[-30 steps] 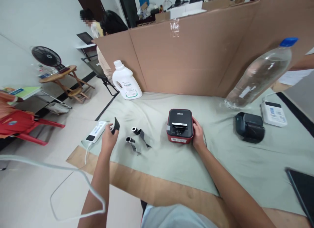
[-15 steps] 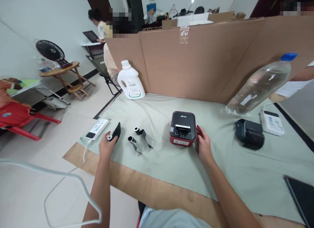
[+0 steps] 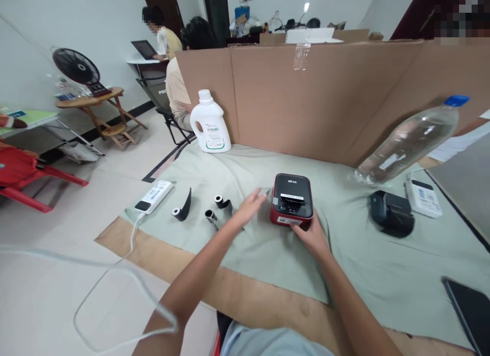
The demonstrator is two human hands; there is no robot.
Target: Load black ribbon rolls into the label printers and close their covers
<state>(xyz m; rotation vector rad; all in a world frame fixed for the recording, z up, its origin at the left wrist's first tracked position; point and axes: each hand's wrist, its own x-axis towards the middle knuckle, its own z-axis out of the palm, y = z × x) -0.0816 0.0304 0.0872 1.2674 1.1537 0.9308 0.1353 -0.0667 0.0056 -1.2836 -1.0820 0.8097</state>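
A small red-and-black box-shaped device, which looks like a label printer [image 3: 294, 187], sits on the cloth before me. My right hand [image 3: 312, 236] grips its front right corner, thumb on the front face and fingers along the right side. Just left of it, apart from its side, my left hand [image 3: 250, 207] reaches out with fingers extended and holds nothing. A black roll with a pale core and a loose tail [image 3: 185, 209] stands farther left. Two more dark rolls, a rear one [image 3: 226, 205] and a front one [image 3: 211, 216], are partly hidden by my left forearm.
A white bottle [image 3: 212, 126] and a leaning clear plastic bottle [image 3: 413, 136] stand by the cardboard wall [image 3: 298, 100]. White power banks [image 3: 154, 196] lie at both sides. On the right are a black device [image 3: 391, 213] and a dark tablet [image 3: 469, 310]. People sit beyond.
My left hand has let go of the black roll, which now stands on the cloth, and moved right towards the printer. My right hand has shifted to grip the printer's front corner.
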